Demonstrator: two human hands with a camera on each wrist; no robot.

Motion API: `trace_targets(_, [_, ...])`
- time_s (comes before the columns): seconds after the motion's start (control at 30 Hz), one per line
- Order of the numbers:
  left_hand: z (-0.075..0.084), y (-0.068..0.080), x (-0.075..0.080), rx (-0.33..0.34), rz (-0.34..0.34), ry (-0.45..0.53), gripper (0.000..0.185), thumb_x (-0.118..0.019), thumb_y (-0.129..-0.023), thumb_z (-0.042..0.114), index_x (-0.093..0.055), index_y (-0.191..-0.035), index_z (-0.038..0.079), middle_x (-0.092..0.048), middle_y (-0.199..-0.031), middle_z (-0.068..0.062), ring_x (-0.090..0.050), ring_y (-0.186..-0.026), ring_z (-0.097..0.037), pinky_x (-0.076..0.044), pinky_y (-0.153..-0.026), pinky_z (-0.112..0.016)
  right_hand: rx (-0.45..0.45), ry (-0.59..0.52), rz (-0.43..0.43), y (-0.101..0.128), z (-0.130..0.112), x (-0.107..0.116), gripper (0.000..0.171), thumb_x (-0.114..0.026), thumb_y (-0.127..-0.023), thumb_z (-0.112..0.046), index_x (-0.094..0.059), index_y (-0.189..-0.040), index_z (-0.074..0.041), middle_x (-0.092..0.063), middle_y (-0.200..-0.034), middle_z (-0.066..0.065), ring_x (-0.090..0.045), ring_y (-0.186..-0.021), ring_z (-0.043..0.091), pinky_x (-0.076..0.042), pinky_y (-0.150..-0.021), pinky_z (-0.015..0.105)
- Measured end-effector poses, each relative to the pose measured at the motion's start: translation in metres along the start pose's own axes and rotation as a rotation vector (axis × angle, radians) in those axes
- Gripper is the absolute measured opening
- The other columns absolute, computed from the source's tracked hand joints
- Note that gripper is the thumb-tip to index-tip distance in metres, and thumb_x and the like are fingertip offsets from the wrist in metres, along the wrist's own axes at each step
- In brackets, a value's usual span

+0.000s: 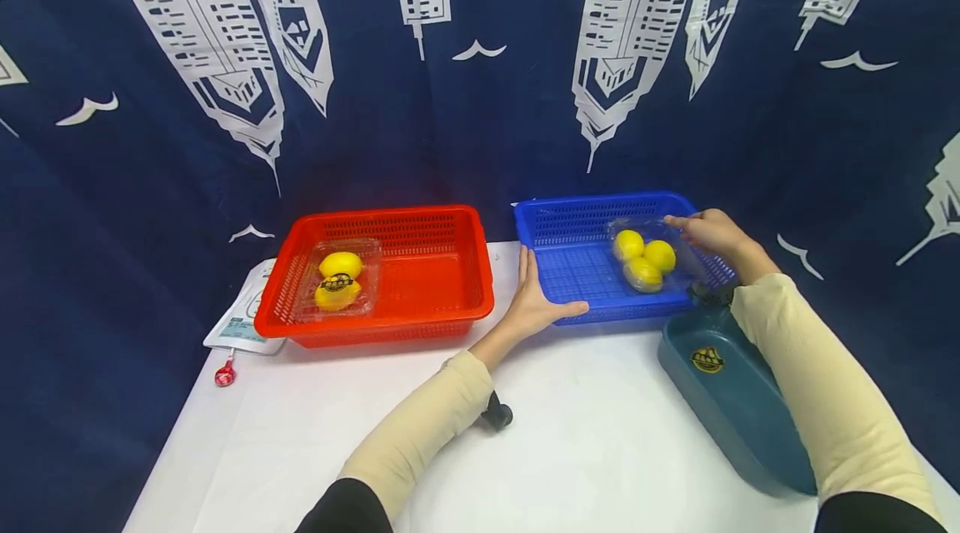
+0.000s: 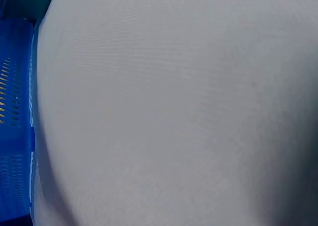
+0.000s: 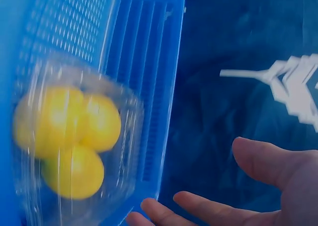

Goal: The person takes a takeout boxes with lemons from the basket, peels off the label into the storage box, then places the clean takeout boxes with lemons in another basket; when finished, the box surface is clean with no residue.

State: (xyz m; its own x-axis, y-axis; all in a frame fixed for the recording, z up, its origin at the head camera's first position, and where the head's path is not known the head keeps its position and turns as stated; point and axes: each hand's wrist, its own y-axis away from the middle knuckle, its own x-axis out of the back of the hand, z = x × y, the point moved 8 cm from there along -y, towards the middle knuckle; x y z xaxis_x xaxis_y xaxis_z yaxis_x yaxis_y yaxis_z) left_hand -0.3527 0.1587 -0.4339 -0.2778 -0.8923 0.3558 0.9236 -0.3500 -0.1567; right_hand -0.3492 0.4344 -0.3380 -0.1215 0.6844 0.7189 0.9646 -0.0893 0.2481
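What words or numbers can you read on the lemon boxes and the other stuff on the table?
No text here can be read.
Round dark label on the lemon box in the red basket: too small.
Gold emblem on the teal tray: too small.
Printed sheet beside the red basket: too small.
Lemon box in the blue basket: blurred, no label shows.

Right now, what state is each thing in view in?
blue basket: upright on the table, holds one clear lemon pack
clear lemon pack: closed, three lemons inside, lying in the blue basket
red basket: upright, holds a second lemon pack
left hand: open, flat against the blue basket's near left corner
right hand: open, fingers spread beside the pack, not gripping it
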Motion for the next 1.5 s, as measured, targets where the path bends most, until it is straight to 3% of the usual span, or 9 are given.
trace_targets(0.03, [0.000, 0.000, 0.001, 0.001, 0.000, 0.002, 0.132, -0.087, -0.067, 0.041, 0.005, -0.157, 0.014, 0.015, -0.165, 0.005, -0.009, -0.153, -0.024, -0.024, -0.122, -0.049, 0.013, 0.003, -0.006, 0.001, -0.004, -0.002, 0.085, -0.035, -0.101, -0.051, -0.022, -0.144, 0.021, -0.030, -0.146, 0.041, -0.035, -0.134, 0.053, -0.031, -0.115, 0.059])
trace_targets(0.27, [0.001, 0.000, 0.002, -0.011, 0.011, 0.034, 0.130, -0.088, -0.067, 0.036, 0.003, -0.158, 0.014, 0.011, -0.166, 0.002, -0.010, -0.153, -0.025, -0.023, -0.122, -0.049, 0.038, 0.014, -0.005, 0.009, -0.017, -0.018, 0.085, -0.038, -0.101, -0.052, -0.024, -0.144, 0.020, -0.033, -0.146, 0.039, -0.040, -0.132, 0.051, -0.036, -0.113, 0.057])
trace_targets(0.5, [0.011, 0.006, 0.012, 0.034, 0.007, 0.033, 0.121, -0.084, -0.073, 0.034, 0.000, -0.157, 0.008, 0.002, -0.166, -0.007, -0.012, -0.153, -0.027, -0.020, -0.124, -0.047, 0.057, -0.033, -0.022, 0.017, -0.029, -0.032, 0.084, -0.040, -0.100, -0.053, -0.023, -0.147, 0.015, -0.029, -0.150, 0.037, -0.037, -0.135, 0.052, -0.033, -0.114, 0.059])
trace_targets(0.67, [0.028, 0.020, 0.027, 0.056, -0.037, -0.021, 0.115, -0.079, -0.078, 0.036, -0.002, -0.157, 0.009, -0.008, -0.165, -0.012, -0.017, -0.151, -0.030, -0.021, -0.123, -0.050, 0.133, -0.049, -0.027, 0.024, -0.045, -0.048, 0.077, -0.041, -0.101, -0.050, -0.031, -0.145, 0.013, -0.036, -0.147, 0.035, -0.042, -0.132, 0.051, -0.036, -0.112, 0.059])
trace_targets(0.8, [0.041, 0.035, 0.047, 0.017, -0.089, -0.090, 0.106, -0.076, -0.080, 0.040, -0.010, -0.158, 0.012, -0.017, -0.164, -0.009, -0.030, -0.147, -0.033, -0.031, -0.118, -0.053, 0.205, -0.056, -0.026, 0.032, -0.065, -0.065, 0.072, -0.044, -0.101, -0.046, -0.036, -0.144, 0.012, -0.044, -0.143, 0.034, -0.046, -0.129, 0.049, -0.040, -0.109, 0.058])
trace_targets(0.93, [0.050, 0.048, 0.076, -0.066, -0.108, -0.083, 0.094, -0.076, -0.082, 0.036, -0.022, -0.156, 0.016, -0.027, -0.161, -0.008, -0.042, -0.140, -0.035, -0.042, -0.111, -0.048, 0.249, -0.010, -0.014, 0.040, -0.082, -0.081, 0.070, -0.047, -0.100, -0.046, -0.039, -0.143, 0.009, -0.050, -0.139, 0.032, -0.053, -0.124, 0.045, -0.044, -0.106, 0.056])
trace_targets(1.07, [0.050, 0.064, 0.116, -0.117, -0.053, -0.103, 0.085, -0.077, -0.082, 0.035, -0.032, -0.152, 0.018, -0.040, -0.155, -0.006, -0.050, -0.134, -0.030, -0.049, -0.106, -0.044, 0.283, -0.001, -0.043, 0.044, -0.097, -0.098, 0.071, -0.049, -0.099, -0.047, -0.037, -0.145, 0.006, -0.047, -0.143, 0.031, -0.052, -0.125, 0.043, -0.044, -0.106, 0.056])
trace_targets(1.23, [0.040, 0.090, 0.173, -0.140, 0.074, -0.247, 0.074, -0.074, -0.083, 0.041, -0.042, -0.147, 0.022, -0.050, -0.146, -0.004, -0.056, -0.123, -0.028, -0.051, -0.099, -0.049, 0.304, -0.021, -0.084, 0.047, -0.114, -0.123, 0.069, -0.051, -0.098, -0.047, -0.039, -0.145, 0.002, -0.046, -0.145, 0.028, -0.051, -0.128, 0.043, -0.043, -0.107, 0.056])
trace_targets(1.5, [0.008, 0.138, 0.275, -0.129, 0.366, -0.424, 0.074, -0.076, -0.081, 0.037, -0.045, -0.145, 0.019, -0.048, -0.148, -0.010, -0.041, -0.134, -0.033, -0.033, -0.110, -0.061, 0.357, -0.012, -0.096, 0.053, -0.145, -0.153, 0.063, -0.057, -0.096, -0.043, -0.046, -0.142, -0.001, -0.058, -0.136, 0.022, -0.054, -0.128, 0.038, -0.043, -0.109, 0.054])
